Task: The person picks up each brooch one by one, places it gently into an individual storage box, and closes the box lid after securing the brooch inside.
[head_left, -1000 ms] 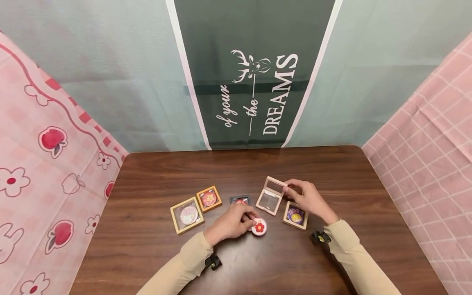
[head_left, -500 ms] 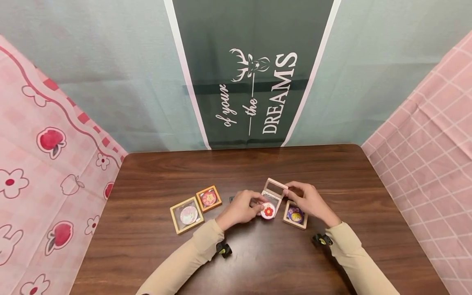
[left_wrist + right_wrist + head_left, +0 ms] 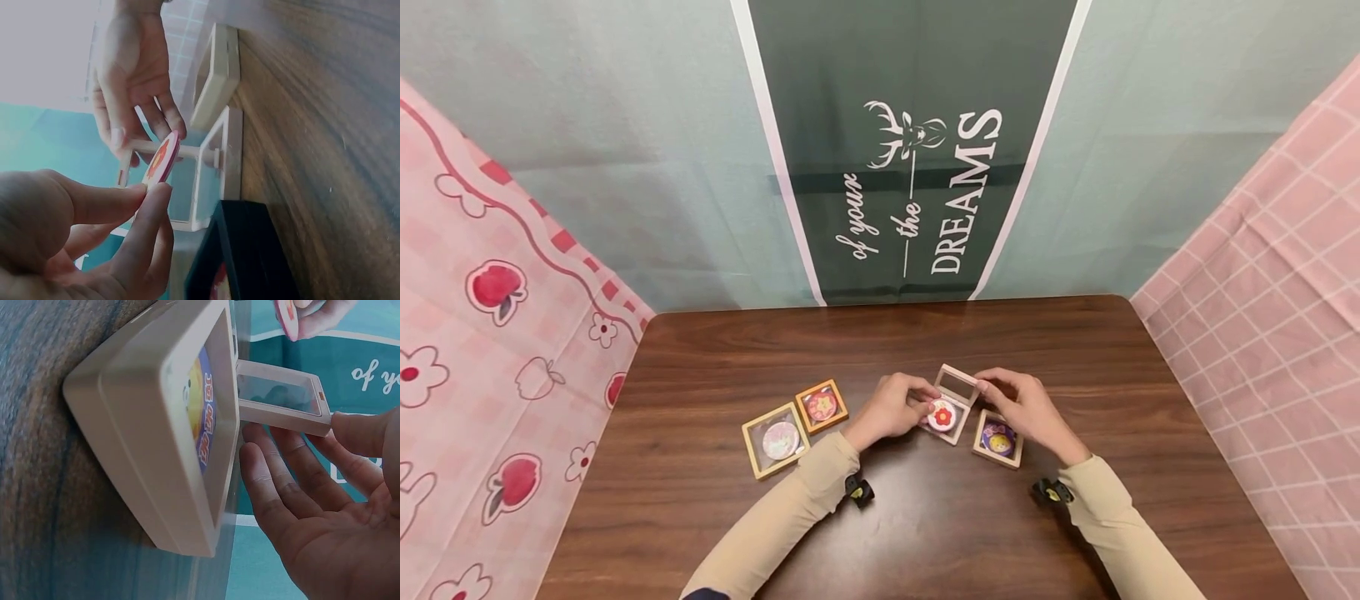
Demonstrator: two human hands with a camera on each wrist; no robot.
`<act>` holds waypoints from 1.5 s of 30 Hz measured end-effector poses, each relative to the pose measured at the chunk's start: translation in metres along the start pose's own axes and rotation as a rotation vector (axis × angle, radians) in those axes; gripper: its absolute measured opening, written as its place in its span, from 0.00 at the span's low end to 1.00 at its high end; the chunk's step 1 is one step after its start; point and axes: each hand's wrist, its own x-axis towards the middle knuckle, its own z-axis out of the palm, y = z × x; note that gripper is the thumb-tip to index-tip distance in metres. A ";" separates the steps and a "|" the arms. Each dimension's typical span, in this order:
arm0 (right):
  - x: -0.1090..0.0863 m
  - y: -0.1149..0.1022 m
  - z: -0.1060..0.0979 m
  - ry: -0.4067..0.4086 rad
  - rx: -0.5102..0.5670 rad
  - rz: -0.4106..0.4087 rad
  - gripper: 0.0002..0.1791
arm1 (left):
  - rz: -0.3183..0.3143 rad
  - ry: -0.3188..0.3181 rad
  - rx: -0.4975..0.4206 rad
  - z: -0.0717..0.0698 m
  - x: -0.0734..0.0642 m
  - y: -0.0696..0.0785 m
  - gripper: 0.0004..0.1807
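Observation:
My left hand (image 3: 891, 407) pinches a round badge (image 3: 942, 415) with a red flower between thumb and fingers. In the head view the badge is over the bottom half of a pale pink display case (image 3: 955, 439). The left wrist view shows this badge (image 3: 164, 161) tilted and apart from the case's clear window. On the other side, my right hand (image 3: 1026, 408) holds the raised lid (image 3: 281, 394) of that case, thumb at its edge and fingers beneath. The case's hinge side lies between its two halves.
Right of the pink case sits a beige case (image 3: 997, 440) with a purple-and-yellow badge. A dark case (image 3: 250, 250) is close below my left hand, hidden in the head view. Orange (image 3: 822, 406) and yellow (image 3: 775, 442) cases with badges lie left on the wooden table (image 3: 910, 542).
My left hand has carried the flower badge up and right from the table to the pink case, covering the dark case in the head view. The right hand has stayed at the lid.

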 end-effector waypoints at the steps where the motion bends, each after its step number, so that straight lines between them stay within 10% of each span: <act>1: 0.000 0.000 0.000 0.002 -0.001 0.000 0.09 | -0.001 0.004 0.009 0.000 0.002 0.000 0.08; 17: -0.004 0.008 0.000 -0.001 -0.013 0.001 0.10 | -0.116 -0.045 0.109 0.010 0.021 0.001 0.08; 45: -0.004 0.003 0.000 -0.022 0.018 0.010 0.11 | -0.046 -0.018 0.219 0.016 0.025 -0.002 0.11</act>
